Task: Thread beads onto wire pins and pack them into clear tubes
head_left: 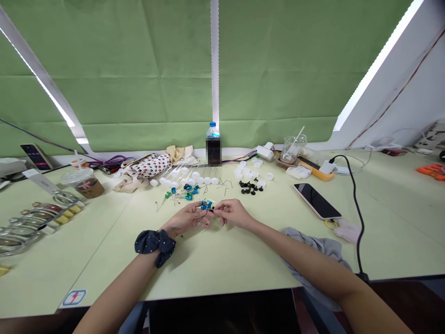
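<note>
Near the middle of the table, my left hand (189, 217) holds a small shiny blue part (206, 204) with thin metal wires, its fingers closed around the lower side. My right hand (232, 212) meets it from the right, thumb and fingertips pinched at a small dark piece against the blue part; that piece is too small to name. Just beyond my hands lie more blue and green parts (188, 196) with thin wire legs. Bent metal wires (226, 189) are scattered behind my fingers. A heap of black caps with stems (251, 187) sits to the right.
White round caps (246, 173) and clear tubes (177, 171) lie toward the back. A bottle (213, 150) stands by the green curtain. Left are a drink cup (86, 182) and glass pieces on a rack (38, 218). Right are a phone (317, 201), black cable (354, 199) and grey cloth (316, 246).
</note>
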`<state>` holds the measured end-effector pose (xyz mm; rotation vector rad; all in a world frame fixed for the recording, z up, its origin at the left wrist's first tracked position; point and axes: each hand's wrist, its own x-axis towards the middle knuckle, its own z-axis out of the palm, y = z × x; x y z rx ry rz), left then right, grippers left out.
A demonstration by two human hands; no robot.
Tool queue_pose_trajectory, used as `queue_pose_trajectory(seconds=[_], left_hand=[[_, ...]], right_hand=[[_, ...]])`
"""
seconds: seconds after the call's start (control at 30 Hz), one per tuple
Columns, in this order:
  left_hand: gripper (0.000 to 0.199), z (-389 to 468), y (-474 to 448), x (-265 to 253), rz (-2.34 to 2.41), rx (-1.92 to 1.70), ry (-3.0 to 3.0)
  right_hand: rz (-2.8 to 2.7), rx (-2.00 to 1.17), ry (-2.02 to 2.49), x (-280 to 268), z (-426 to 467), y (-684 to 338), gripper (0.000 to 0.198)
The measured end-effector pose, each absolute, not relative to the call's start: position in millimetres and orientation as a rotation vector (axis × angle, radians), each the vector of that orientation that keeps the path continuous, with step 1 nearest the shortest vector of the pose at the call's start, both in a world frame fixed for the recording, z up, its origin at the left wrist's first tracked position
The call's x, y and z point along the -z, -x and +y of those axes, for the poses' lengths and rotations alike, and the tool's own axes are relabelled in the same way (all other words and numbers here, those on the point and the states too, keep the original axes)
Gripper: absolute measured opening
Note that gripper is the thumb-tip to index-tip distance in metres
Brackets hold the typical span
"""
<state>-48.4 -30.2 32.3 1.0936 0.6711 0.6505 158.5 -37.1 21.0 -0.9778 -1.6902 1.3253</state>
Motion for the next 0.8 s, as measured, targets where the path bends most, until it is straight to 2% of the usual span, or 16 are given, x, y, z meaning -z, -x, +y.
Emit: queue_pose_trajectory(seconds=[0.3,0.57,0.67,0.8], left_hand=[[0.033,-37,38,-31,0.748,-0.726,-1.321],[0.024,-40,33,-33,0.767,-0.721,-1.549],[0.025,-40,33,-32,0.789,-0.717,-1.56],[0.027,-41,33,-33,0.808,-0.72,-1.542]], right_hand=[[-1.503,-1.611,1.026,-27,-38,-159,0.034],[-1.348,-1.916,1.024,-29,-34,-165,0.026],[-1.377,-1.873,1.052,-27,-35,-164,0.027],[-1.516,-1.602,1.058,-27,-40,-160,0.027]])
